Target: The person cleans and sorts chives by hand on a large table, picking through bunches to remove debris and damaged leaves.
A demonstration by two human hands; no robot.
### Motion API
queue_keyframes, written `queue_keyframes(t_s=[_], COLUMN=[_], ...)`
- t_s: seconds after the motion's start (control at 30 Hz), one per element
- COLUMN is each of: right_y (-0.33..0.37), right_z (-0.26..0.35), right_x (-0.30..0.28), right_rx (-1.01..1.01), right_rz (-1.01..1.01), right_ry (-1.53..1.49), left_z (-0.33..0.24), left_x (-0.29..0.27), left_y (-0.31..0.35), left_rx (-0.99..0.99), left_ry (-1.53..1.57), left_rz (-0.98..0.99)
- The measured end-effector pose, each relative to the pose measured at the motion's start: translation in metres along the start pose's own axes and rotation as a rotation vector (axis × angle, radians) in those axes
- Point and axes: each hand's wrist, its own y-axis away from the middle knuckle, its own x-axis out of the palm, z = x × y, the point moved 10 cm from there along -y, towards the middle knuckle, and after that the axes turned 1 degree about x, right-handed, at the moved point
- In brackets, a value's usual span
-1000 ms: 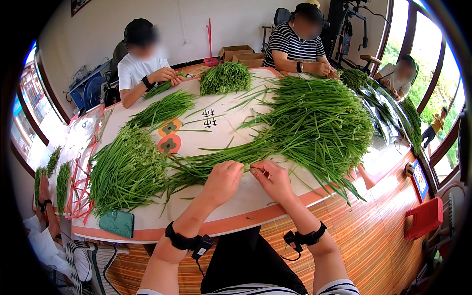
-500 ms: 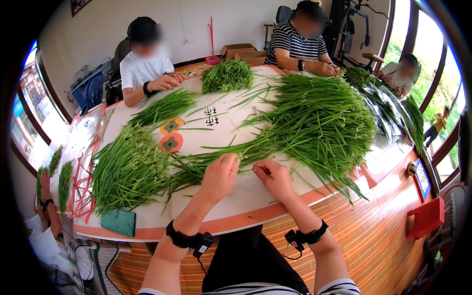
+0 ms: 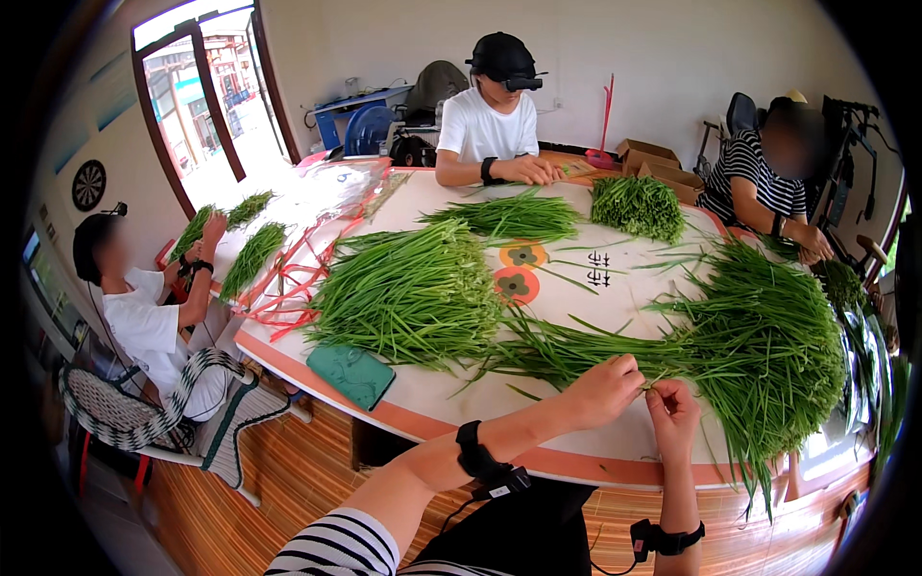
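My left hand (image 3: 607, 392) is closed in a pinch above the near edge of the table. Close beside it, my right hand (image 3: 675, 408) pinches too, fingertips almost touching the left ones. A thin green chive stalk, mostly hidden by my fingers, seems to pass between the two pinches. Just beyond my hands, a loose strip of chives (image 3: 567, 348) lies across the table. It runs toward a large heap of green flowering chives (image 3: 768, 331) on the right. Another thick pile of chives (image 3: 408, 293) lies to the left, stalks side by side.
A green phone-like case (image 3: 351, 374) lies at the table's near edge. Red ties (image 3: 288, 278) are strewn at the left. Smaller chive bundles (image 3: 636, 206) stand farther back. Co-workers sit around the table, and a woven chair (image 3: 216, 403) stands at left.
My view has swung to the left, bringing the co-worker at the left fully into sight. My hands have come together from a small gap, the right fingertips now meeting the left.
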Motion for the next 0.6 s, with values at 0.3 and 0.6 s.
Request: queue_keyframes(t_s=[0.3, 0.6], right_y=[-0.002, -0.01], right_z=[0.003, -0.01], right_x=[0.003, -0.003], right_rx=[0.039, 0.03], right_rz=[0.014, -0.003], right_ry=[-0.061, 0.215], left_z=[0.002, 0.029], left_x=[0.004, -0.093], left_y=[-0.002, -0.004], left_rx=[-0.01, -0.241], left_ry=[0.001, 0.118], left_rz=[0.079, -0.447])
